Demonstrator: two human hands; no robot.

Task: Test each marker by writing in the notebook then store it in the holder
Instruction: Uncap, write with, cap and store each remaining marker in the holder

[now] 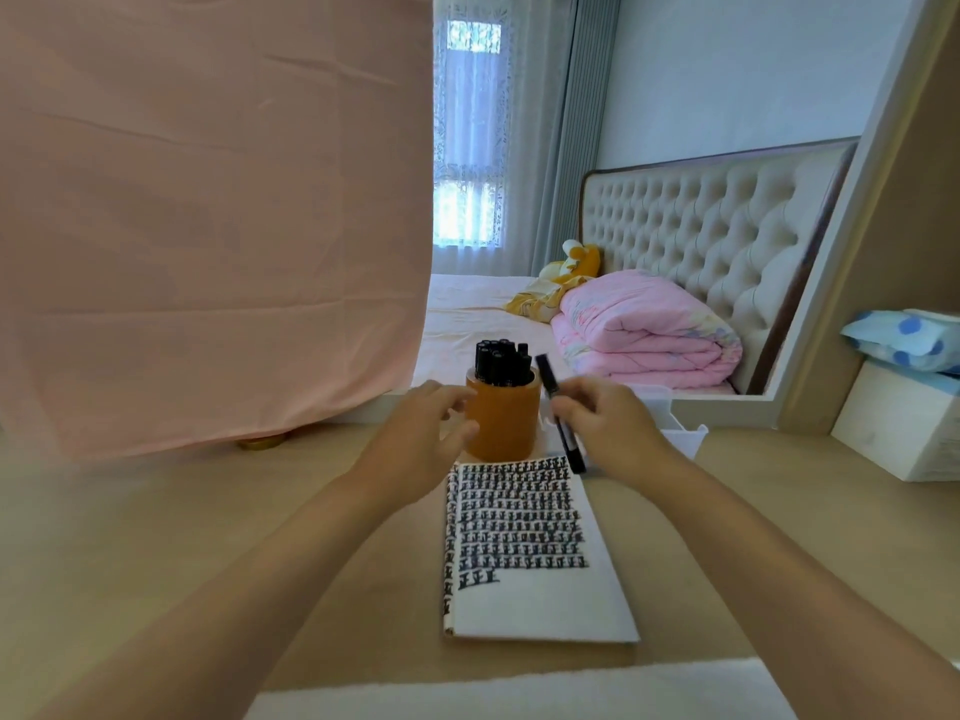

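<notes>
The right hand [602, 423] pinches one black marker [568, 441] in a narrow grip. Just left of it stands the crammed holder [501, 423], and below it the nearly filled notebook [535, 600]. Storing this marker probably remains. The left hand [421, 433] is slack.

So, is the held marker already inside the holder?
No, the right hand holds the black marker outside the holder, beside it.

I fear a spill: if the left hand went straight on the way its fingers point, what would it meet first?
Likely the orange holder, right ahead of the left hand; whether they already touch is unclear.
</notes>
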